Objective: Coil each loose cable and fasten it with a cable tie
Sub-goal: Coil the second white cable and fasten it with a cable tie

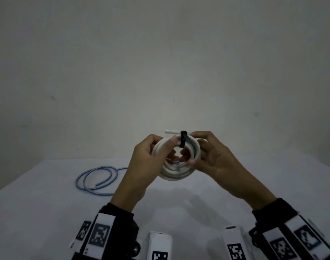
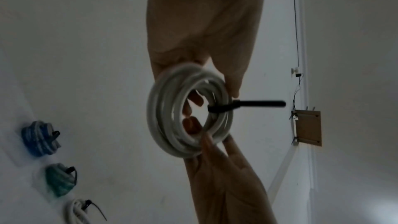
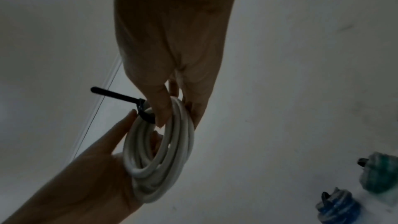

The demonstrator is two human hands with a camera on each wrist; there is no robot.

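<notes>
A white cable coil (image 1: 176,173) is held up above the table between both hands. My left hand (image 1: 171,149) grips its left side, thumb on the top strands and fingers through the centre. My right hand (image 1: 190,149) grips the right side, fingers curled over the rim. A black cable tie (image 1: 182,140) is wrapped round the top of the coil; in the left wrist view the cable tie (image 2: 221,108) shows a stiff tail sticking straight out sideways. The right wrist view shows the coil (image 3: 142,168) edge-on, with the tie (image 3: 141,108) beside my thumb.
A loose blue cable (image 1: 96,178) lies in open loops on the white table (image 1: 48,212), left of my hands. Tied blue (image 2: 41,138), green (image 2: 61,180) and white (image 2: 77,212) coils lie together on the table. A wall stands close behind.
</notes>
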